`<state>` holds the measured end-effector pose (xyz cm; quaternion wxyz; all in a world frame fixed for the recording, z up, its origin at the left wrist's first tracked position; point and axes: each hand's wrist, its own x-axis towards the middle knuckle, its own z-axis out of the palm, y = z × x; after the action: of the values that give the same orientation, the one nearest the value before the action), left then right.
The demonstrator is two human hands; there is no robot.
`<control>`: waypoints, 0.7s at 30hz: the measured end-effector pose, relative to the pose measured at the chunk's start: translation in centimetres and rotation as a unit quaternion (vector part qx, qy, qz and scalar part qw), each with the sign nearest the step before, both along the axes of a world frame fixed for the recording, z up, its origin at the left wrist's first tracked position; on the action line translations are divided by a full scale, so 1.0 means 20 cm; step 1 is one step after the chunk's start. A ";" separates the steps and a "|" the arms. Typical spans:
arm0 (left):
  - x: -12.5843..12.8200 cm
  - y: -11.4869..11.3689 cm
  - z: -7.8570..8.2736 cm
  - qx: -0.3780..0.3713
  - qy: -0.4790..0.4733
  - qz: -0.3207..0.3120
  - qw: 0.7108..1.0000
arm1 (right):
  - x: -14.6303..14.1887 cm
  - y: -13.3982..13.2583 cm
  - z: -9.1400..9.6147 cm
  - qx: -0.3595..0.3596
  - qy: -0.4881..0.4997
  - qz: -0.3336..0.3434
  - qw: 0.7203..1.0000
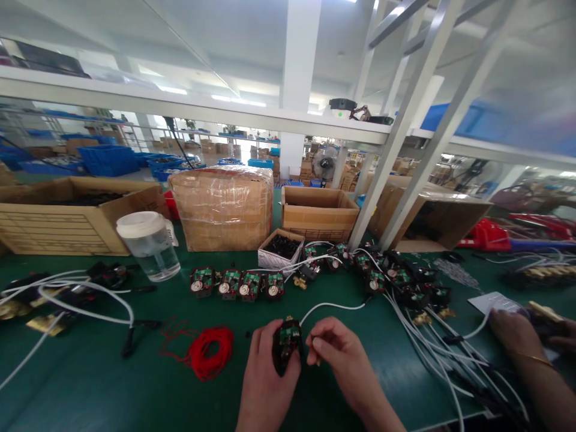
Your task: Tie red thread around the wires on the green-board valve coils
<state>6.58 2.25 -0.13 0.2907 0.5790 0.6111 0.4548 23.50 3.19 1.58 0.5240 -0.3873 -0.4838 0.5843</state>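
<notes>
My left hand (269, 372) is wrapped round a small black device with a green circuit board (288, 337), its board side up. A white cable (335, 305) runs from the device's upper right toward a black plug end. Just to the right, my right hand (335, 351) is closed in a pinch, close to the device's side. Whatever lies between its fingertips is too small to make out. Beyond my hands stand several similar open units (248, 285) in a row, with green boards and round silver parts. A coil of red wire (210, 353) lies left of my left hand.
Further units with white cables (405, 324) crowd the right. At far right are a co-worker's hands (517, 336). A lidded plastic cup (150, 249), a small box of black parts (281, 249) and cardboard boxes (220, 210) line the back. Metal posts (407, 150) rise right of centre.
</notes>
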 end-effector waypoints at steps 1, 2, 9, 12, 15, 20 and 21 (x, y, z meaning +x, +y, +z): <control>0.00 0.00 0.00 0.002 0.003 -0.001 1.000 | 0.00 -0.03 -0.01 0.000 0.006 0.001 1.000; -0.01 0.00 -0.01 0.002 0.004 -0.001 1.000 | 0.00 -0.04 -0.02 0.002 0.010 -0.001 1.000; -0.02 0.00 -0.03 0.008 -0.003 -0.023 1.000 | -0.01 -0.08 -0.03 0.001 0.034 -0.002 0.999; -0.03 0.00 -0.03 0.004 -0.005 -0.034 0.999 | -0.01 -0.08 -0.04 0.001 0.041 -0.002 0.999; -0.03 -0.01 -0.03 0.001 -0.006 -0.038 0.999 | -0.03 -0.08 -0.06 -0.010 0.093 0.004 0.996; -0.02 -0.01 -0.04 0.006 -0.010 -0.035 0.999 | -0.08 -0.11 -0.07 -0.089 0.240 -0.001 0.967; -0.02 -0.01 -0.05 0.008 -0.011 -0.033 0.999 | -0.09 -0.11 -0.08 -0.102 0.258 -0.005 0.961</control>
<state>6.11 2.07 -1.09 0.3075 0.5967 0.5846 0.4557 21.66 0.89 0.08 0.5913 -0.2777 -0.2681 0.7081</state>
